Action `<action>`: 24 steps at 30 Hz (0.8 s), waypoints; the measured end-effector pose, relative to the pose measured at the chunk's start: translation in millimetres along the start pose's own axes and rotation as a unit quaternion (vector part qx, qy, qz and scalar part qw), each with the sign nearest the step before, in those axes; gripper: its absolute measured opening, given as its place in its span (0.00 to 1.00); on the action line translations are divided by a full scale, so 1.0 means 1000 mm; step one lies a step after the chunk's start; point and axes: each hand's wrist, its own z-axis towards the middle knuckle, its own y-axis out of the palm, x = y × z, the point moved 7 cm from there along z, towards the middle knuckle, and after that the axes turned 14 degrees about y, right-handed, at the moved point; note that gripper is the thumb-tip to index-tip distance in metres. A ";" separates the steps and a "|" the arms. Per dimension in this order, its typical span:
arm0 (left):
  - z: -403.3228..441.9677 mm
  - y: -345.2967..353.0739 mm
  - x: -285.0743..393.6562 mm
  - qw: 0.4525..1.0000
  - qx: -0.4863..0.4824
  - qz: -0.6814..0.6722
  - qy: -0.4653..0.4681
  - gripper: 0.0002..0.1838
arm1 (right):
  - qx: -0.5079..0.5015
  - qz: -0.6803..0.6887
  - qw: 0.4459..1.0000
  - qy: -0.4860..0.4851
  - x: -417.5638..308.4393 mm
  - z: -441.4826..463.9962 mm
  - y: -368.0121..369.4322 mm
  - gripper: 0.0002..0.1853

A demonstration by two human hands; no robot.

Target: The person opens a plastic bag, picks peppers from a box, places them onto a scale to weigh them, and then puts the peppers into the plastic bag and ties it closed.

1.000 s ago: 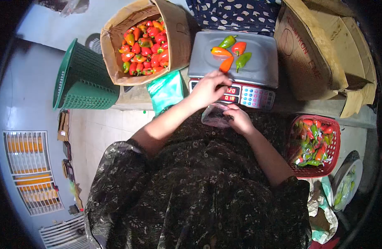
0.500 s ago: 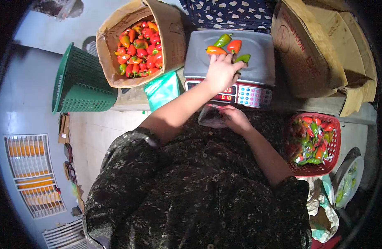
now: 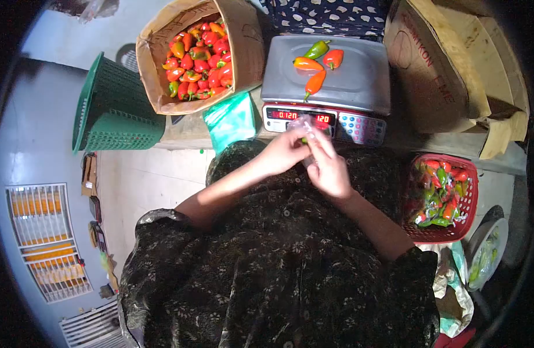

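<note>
My left hand [image 3: 287,152] and my right hand [image 3: 330,171] meet in front of the scale's display. Between them is a clear plastic bag [image 3: 303,124], with a bit of green pepper showing at my left fingertips. My right fingers are closed on the bag. On the scale's grey plate [image 3: 359,81] lie a green pepper [image 3: 318,49], a red-orange pepper [image 3: 333,58] and two orange ones, the lower [image 3: 315,84] near the front edge. The scale's display [image 3: 299,115] is lit red and partly covered by the bag.
A carton of red peppers [image 3: 243,52] stands left of the scale, beside green plastic bags [image 3: 231,120] and a green basket [image 3: 119,104]. To the right are an open carton [image 3: 423,75], a red basket of bagged peppers [image 3: 467,214] and a round white tray [image 3: 502,238].
My left hand has gone from the scale plate back to the bag with a green pepper, which no longer lies on the plate. My right hand has raised the bag before the display.
</note>
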 end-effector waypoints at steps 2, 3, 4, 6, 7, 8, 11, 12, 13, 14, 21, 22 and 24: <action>0.005 0.009 -0.024 0.950 0.096 -0.295 -0.021 0.22 | 0.025 -0.024 0.996 -0.077 -0.014 -0.006 -0.004 0.33; 0.010 0.010 -0.025 0.953 0.097 -0.285 0.016 0.23 | 0.028 -0.035 0.994 -0.100 -0.017 -0.008 -0.006 0.33; 0.016 0.009 -0.025 0.955 0.099 -0.275 0.053 0.23 | 0.036 -0.037 0.993 -0.105 -0.020 -0.009 -0.008 0.32; 0.016 0.004 0.007 0.989 0.083 -0.066 0.104 0.22 | 0.049 -0.039 0.991 -0.116 -0.028 -0.009 -0.013 0.31; 0.016 0.002 0.006 0.983 0.084 0.070 0.145 0.21 | 0.046 -0.035 0.994 -0.095 -0.026 -0.008 -0.016 0.31; 0.016 0.001 -0.001 0.958 0.083 0.204 0.182 0.21 | 0.041 -0.029 0.996 -0.073 -0.024 -0.007 -0.018 0.30; 0.013 0.010 0.011 0.901 0.027 0.397 0.170 0.19 | 0.045 -0.017 0.998 -0.028 -0.029 0.000 -0.028 0.25; 0.012 0.012 0.015 0.889 0.006 0.426 0.168 0.18 | 0.044 -0.023 0.998 -0.026 -0.028 0.001 -0.030 0.24; 0.012 0.013 0.015 0.875 -0.014 0.454 0.167 0.18 | 0.044 -0.030 0.998 -0.023 -0.027 0.002 -0.032 0.22; 0.010 0.014 0.012 0.840 -0.015 0.493 0.227 0.17 | 0.056 -0.051 0.997 -0.019 -0.027 0.004 -0.036 0.21; 0.078 -0.060 0.073 0.968 -0.014 0.166 0.189 0.09 | 0.020 0.008 0.998 0.054 -0.026 0.016 -0.090 0.24; 0.101 -0.081 0.061 0.956 0.062 0.217 0.186 0.10 | 0.009 0.041 0.996 0.075 -0.026 0.016 -0.096 0.24; 0.151 -0.110 0.014 0.932 0.103 0.267 0.223 0.19 | 0.019 0.060 0.993 0.095 -0.027 0.016 -0.109 0.23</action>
